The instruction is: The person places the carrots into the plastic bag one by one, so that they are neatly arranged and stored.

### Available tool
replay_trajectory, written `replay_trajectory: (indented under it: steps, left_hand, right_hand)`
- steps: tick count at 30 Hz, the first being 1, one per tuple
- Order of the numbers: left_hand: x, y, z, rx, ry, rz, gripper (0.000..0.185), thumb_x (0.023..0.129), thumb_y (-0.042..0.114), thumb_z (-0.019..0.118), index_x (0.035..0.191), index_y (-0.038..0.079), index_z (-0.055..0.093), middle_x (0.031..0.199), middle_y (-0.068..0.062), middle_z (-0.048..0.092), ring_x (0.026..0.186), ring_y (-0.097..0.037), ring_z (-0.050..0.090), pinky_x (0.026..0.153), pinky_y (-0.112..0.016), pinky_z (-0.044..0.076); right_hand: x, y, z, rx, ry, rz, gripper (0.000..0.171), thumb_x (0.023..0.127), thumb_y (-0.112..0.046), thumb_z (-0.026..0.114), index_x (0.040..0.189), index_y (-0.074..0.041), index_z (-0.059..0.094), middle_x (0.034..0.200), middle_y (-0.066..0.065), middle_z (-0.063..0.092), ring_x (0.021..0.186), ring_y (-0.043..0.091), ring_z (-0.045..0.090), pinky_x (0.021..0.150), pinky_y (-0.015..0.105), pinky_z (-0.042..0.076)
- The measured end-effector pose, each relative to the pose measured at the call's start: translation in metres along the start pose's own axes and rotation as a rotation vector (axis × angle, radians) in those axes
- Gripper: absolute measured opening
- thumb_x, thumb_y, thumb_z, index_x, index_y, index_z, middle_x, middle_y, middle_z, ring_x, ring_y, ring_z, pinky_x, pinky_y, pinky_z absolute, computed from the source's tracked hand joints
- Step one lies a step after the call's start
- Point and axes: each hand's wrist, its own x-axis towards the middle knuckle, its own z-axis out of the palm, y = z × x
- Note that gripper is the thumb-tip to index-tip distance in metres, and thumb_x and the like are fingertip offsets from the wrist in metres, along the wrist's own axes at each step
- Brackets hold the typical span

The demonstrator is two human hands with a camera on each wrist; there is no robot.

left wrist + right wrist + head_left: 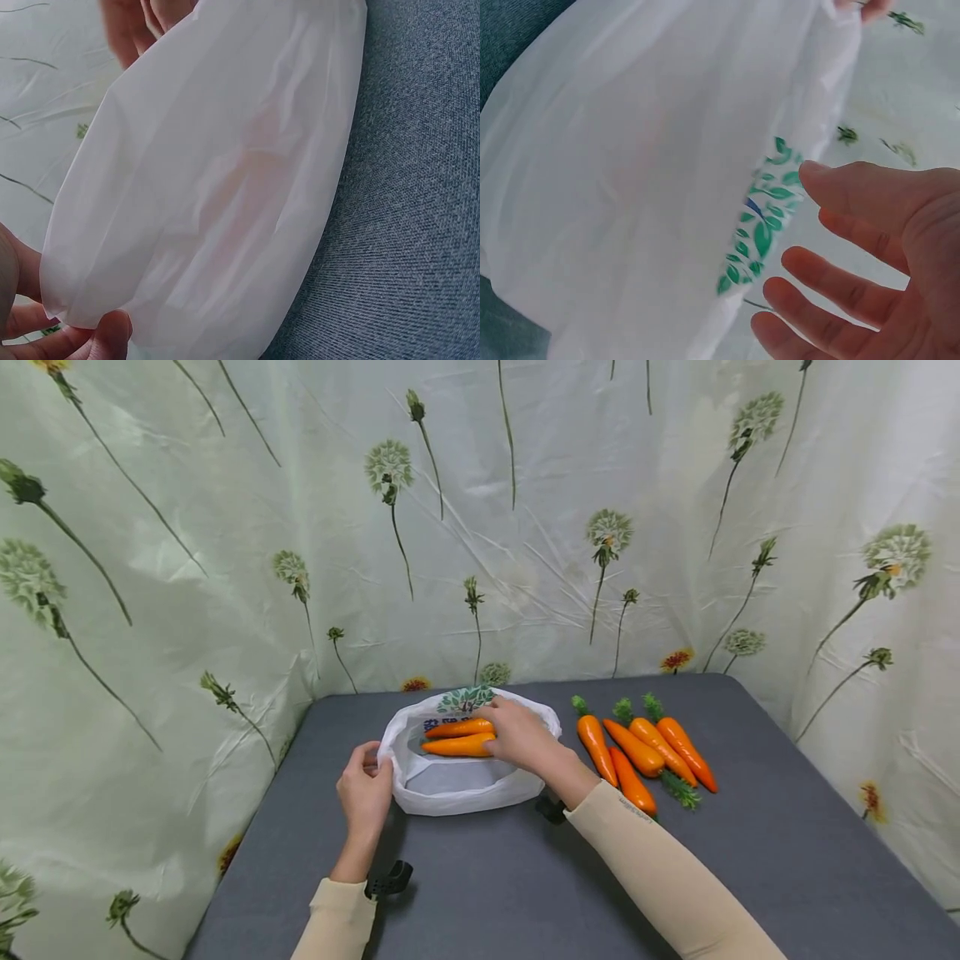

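A white plastic bag [480,802] with a green leaf print [761,217] stands with its mouth spread wide. Two orange carrots [459,746] show inside it, their right ends hidden behind my right hand [517,732]. That hand reaches over the bag's right side. In the right wrist view its fingers [840,285] are apart and hold nothing, with the thumb right at the bag's edge by the print. My left hand [365,793] pinches the bag's left rim between thumb and fingers, as the left wrist view shows. Through the thin plastic [202,187] a faint reddish shape is visible.
Several more carrots [678,752] with green tops lie in a cluster on the grey tabletop [480,885], right of the bag. Behind the table hangs a pale curtain [480,527] with a dandelion print. A black wrist device [390,878] sits on the left wrist.
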Motion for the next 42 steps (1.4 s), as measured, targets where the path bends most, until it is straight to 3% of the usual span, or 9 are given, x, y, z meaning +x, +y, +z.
replay_trajectory:
  steps: [3, 11, 22, 28, 40, 42]
  left_hand:
    - [0.0, -0.002, 0.0, 0.008, -0.002, -0.003, 0.027, 0.089, 0.011, 0.068, 0.116, 0.009, 0.07, 0.092, -0.011, 0.071, 0.077, -0.023, 0.065, 0.064, -0.037, 0.049]
    - [0.002, -0.002, -0.003, 0.018, 0.006, -0.01, 0.027, 0.089, 0.01, 0.067, 0.116, 0.009, 0.07, 0.092, -0.011, 0.072, 0.076, -0.024, 0.064, 0.063, -0.036, 0.049]
    - [0.004, 0.0, -0.003, 0.01, -0.009, -0.005, 0.026, 0.089, 0.011, 0.067, 0.115, 0.01, 0.07, 0.092, -0.011, 0.071, 0.079, -0.025, 0.065, 0.066, -0.038, 0.049]
    - [0.002, 0.0, -0.003, 0.021, -0.023, -0.008, 0.026, 0.089, 0.012, 0.067, 0.114, 0.009, 0.07, 0.092, -0.011, 0.071, 0.077, -0.025, 0.064, 0.064, -0.038, 0.049]
    - [0.001, -0.001, -0.004, 0.031, -0.037, -0.018, 0.028, 0.089, 0.012, 0.066, 0.116, 0.009, 0.069, 0.092, -0.013, 0.07, 0.075, -0.026, 0.063, 0.064, -0.037, 0.047]
    - [0.001, -0.001, -0.003, 0.031, -0.038, -0.02, 0.028, 0.089, 0.012, 0.066, 0.116, 0.009, 0.069, 0.092, -0.013, 0.071, 0.076, -0.026, 0.063, 0.064, -0.038, 0.048]
  right_hand:
    - [-0.01, 0.0, -0.008, 0.027, 0.041, 0.021, 0.047, 0.089, -0.016, 0.075, 0.134, -0.02, 0.065, 0.117, 0.004, 0.06, 0.091, 0.019, 0.057, 0.067, 0.031, 0.051]
    - [-0.031, 0.002, -0.025, 0.03, 0.113, 0.059, 0.051, 0.089, -0.023, 0.078, 0.137, -0.024, 0.062, 0.121, 0.006, 0.059, 0.097, 0.023, 0.058, 0.073, 0.037, 0.052]
    - [-0.067, 0.018, -0.04, 0.078, 0.219, 0.103, 0.056, 0.086, -0.022, 0.081, 0.138, -0.019, 0.061, 0.123, 0.008, 0.06, 0.101, 0.026, 0.061, 0.076, 0.042, 0.054]
    - [-0.09, 0.036, -0.034, 0.091, 0.26, 0.15, 0.057, 0.085, -0.022, 0.082, 0.137, -0.015, 0.062, 0.122, 0.01, 0.061, 0.103, 0.028, 0.061, 0.08, 0.047, 0.055]
    - [-0.131, 0.073, -0.017, 0.102, 0.267, 0.242, 0.059, 0.083, -0.021, 0.084, 0.137, -0.011, 0.061, 0.123, 0.018, 0.06, 0.091, 0.032, 0.062, 0.078, 0.049, 0.053]
    - [-0.137, 0.079, -0.014, 0.106, 0.256, 0.268, 0.061, 0.083, -0.021, 0.084, 0.139, -0.009, 0.06, 0.128, 0.02, 0.059, 0.098, 0.036, 0.062, 0.082, 0.053, 0.053]
